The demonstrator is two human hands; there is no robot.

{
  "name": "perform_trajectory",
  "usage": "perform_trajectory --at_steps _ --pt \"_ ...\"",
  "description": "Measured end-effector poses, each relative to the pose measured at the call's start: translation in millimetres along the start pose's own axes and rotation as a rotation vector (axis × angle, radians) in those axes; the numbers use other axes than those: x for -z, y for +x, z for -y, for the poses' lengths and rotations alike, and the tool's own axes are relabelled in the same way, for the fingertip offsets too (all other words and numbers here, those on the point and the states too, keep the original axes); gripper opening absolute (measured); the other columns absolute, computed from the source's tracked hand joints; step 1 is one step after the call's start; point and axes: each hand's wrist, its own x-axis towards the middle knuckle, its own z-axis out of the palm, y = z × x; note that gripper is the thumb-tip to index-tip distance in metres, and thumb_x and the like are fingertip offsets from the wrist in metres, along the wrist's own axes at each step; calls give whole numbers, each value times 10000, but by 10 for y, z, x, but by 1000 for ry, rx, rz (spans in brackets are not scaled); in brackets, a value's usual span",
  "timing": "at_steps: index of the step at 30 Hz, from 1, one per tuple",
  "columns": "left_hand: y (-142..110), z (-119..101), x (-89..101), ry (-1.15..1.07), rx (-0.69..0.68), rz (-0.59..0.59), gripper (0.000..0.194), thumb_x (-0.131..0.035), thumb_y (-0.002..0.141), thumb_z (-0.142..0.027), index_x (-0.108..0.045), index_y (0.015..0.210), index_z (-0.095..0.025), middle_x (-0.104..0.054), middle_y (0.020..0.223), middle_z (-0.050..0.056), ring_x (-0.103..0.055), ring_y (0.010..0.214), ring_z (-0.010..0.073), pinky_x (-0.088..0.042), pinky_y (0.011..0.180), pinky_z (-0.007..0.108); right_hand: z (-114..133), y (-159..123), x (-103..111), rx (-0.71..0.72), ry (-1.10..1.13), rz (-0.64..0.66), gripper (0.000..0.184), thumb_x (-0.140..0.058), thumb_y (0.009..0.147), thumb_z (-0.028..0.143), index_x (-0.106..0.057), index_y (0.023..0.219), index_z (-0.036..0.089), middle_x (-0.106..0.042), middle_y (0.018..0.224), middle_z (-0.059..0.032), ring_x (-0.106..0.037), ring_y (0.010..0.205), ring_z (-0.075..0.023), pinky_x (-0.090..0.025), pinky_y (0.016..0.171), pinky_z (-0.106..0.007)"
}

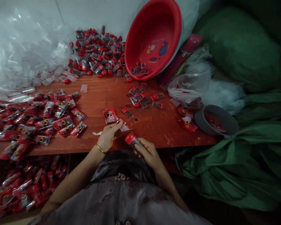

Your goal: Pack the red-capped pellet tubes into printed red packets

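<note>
Near the table's front edge, my left hand (107,136) pinches a small red printed plastic packet (124,125) between thumb and fingers. Another red packet (109,115) lies just beyond those fingers. In my right hand (151,153) is a small clear bottle with a red cap (131,139), its dark contents showing through the wall. The cap end points toward the packet, a short gap away from it. A similar red-capped bottle (127,112) rests on the table past both hands.
Filled packets (46,117) are heaped at left, with more in a box (25,187) below. Behind lie red-capped bottles (98,53) and clear empty tubes (21,53). A red basin (154,37) leans at the back; a grey bowl (215,120) and green sacks (243,162) stand right.
</note>
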Motion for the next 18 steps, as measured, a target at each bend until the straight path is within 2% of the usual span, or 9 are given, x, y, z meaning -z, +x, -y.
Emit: perform_trajectory --at_steps 5,12,15,18 --pt "-68 -5 -33 45 -52 11 412 -860 386 -451 -633 522 -136 -619 553 -1 -535 502 87 -413 504 207 55 106 -48 0 3 3 235 -520 811 414 -570 772 188 -503 577 33 -452 500 -95 -335 445 -195" --pt "-81 24 13 156 -180 90 362 -823 487 -456 -675 550 -132 -589 511 -13 -466 488 70 -377 519 215 44 168 -91 -32 131 -4 261 -540 791 443 -539 725 191 -487 550 43 -429 461 -86 -305 424 -198" --pt "-64 73 13 151 -240 87 336 -838 480 -410 -702 619 -136 -636 572 -14 -508 535 79 -409 567 214 61 182 -109 -12 146 -12 263 -539 798 441 -529 727 188 -487 558 44 -425 466 -79 -304 427 -193" --pt "-59 151 5 46 -253 87 378 -856 468 -348 -721 760 -149 -699 696 -2 -578 613 98 -455 649 229 63 205 -132 7 165 -35 277 -523 812 454 -512 723 192 -484 559 46 -439 467 -78 -311 427 -190"
